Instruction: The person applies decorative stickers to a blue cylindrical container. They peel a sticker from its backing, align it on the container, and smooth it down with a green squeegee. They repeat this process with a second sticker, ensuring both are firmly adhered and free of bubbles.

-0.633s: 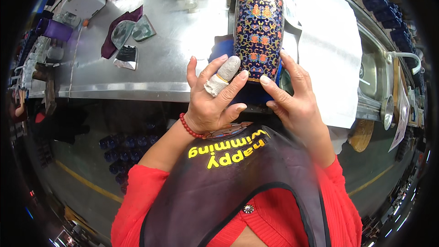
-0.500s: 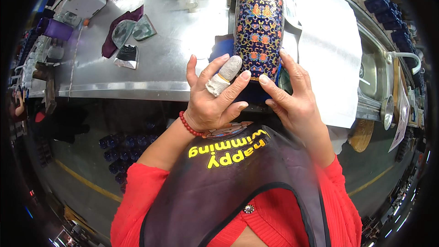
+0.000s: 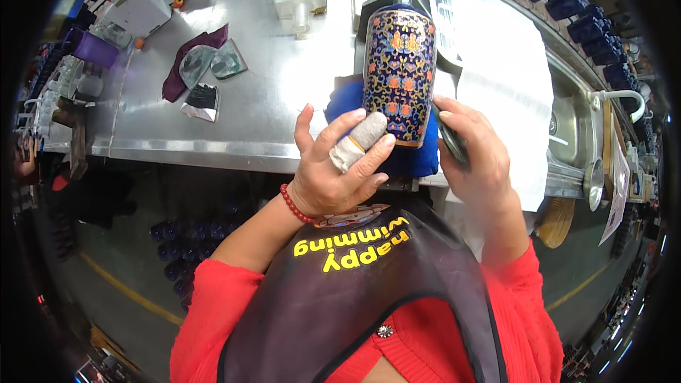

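On the broad stainless-steel worktable (image 3: 248,135), the work is set close to the front edge, so a fall could be caused by any careless pull toward the body. At the right, the wide white sheet (image 3: 507,92) is spread near the right forearm and could be dragged if brushed. The tall dark-blue bottle with a colourful floral pattern (image 3: 401,64) is laid down between the hands, its neck pointed away and its near end rested on the bright-blue cloth (image 3: 420,162); it could be shifted by pressure from one side only (more so if the cloth is bunched beneath it). By the left hand (image 3: 333,170), fingers spread, nothing is gripped; whether the bottle's near left corner is touched cannot be told, and little steadying should be counted on. By the right hand (image 3: 482,152), the thin dark-green flat piece (image 3: 455,140) is grasped between fingers and thumb, tilted beside the bottle's right side; the pattern could be scratched if its edge is pressed too steeply. On one left finger, the small grey-white fabric finger cover (image 3: 369,131) could be loosened if rubbed against the bottle.
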`<action>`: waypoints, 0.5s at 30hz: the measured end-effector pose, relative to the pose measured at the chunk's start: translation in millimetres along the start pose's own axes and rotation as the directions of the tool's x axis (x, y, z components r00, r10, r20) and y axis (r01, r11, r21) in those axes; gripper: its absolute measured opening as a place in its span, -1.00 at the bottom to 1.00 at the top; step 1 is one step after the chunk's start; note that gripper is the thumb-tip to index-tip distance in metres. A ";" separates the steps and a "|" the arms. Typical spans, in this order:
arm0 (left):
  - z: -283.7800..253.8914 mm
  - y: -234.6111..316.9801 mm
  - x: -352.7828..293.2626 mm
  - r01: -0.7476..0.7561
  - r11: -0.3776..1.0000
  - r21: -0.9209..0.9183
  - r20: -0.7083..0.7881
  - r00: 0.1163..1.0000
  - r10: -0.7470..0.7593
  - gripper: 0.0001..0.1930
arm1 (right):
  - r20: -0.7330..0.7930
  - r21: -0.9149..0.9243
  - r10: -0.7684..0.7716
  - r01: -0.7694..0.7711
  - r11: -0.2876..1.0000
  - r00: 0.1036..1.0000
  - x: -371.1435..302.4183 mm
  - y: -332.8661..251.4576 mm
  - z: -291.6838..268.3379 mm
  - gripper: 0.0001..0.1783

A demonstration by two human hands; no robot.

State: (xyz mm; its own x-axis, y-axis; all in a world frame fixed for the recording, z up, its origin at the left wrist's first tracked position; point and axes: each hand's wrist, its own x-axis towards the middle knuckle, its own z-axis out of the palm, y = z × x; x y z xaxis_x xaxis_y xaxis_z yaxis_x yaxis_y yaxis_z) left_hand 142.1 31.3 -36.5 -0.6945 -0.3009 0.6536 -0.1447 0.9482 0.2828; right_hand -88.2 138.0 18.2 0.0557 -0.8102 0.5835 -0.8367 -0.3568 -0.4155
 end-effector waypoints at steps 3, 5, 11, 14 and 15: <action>1.3 2.2 -1.9 -0.016 0.998 -0.056 -0.034 0.999 0.015 -0.59 | 0.138 -0.141 0.078 -0.058 0.988 0.987 7.1 12.5 -6.9 -0.70; 1.9 1.9 -4.6 0.014 0.993 -0.117 -0.065 0.998 -0.022 -0.62 | 0.329 -0.132 -0.142 0.194 0.972 0.933 21.7 12.8 -13.2 -0.79; 12.1 -3.9 -3.6 0.345 0.900 -0.265 0.003 0.934 -0.357 -0.30 | 0.674 -0.022 0.502 -0.665 0.747 0.541 132.8 7.9 -16.9 -0.73; 17.2 -5.0 0.9 0.372 0.894 -0.250 0.040 0.926 -0.375 -0.19 | 0.256 -0.406 -0.025 0.131 0.905 0.966 142.4 10.3 -2.3 -0.76; 18.5 -3.7 1.8 0.384 0.888 -0.251 0.039 0.921 -0.387 -0.18 | 0.433 -0.371 -0.113 0.291 0.882 0.894 134.4 -3.0 -6.8 -0.72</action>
State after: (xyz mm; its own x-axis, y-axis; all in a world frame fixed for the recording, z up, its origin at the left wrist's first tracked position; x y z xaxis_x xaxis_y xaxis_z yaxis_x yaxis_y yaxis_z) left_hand 128.3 29.1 -49.4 -0.6108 -0.6406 0.4654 -0.2184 0.7013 0.6786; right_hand -81.9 33.4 102.6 0.3804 -0.8855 0.2669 -0.9237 -0.3781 0.0620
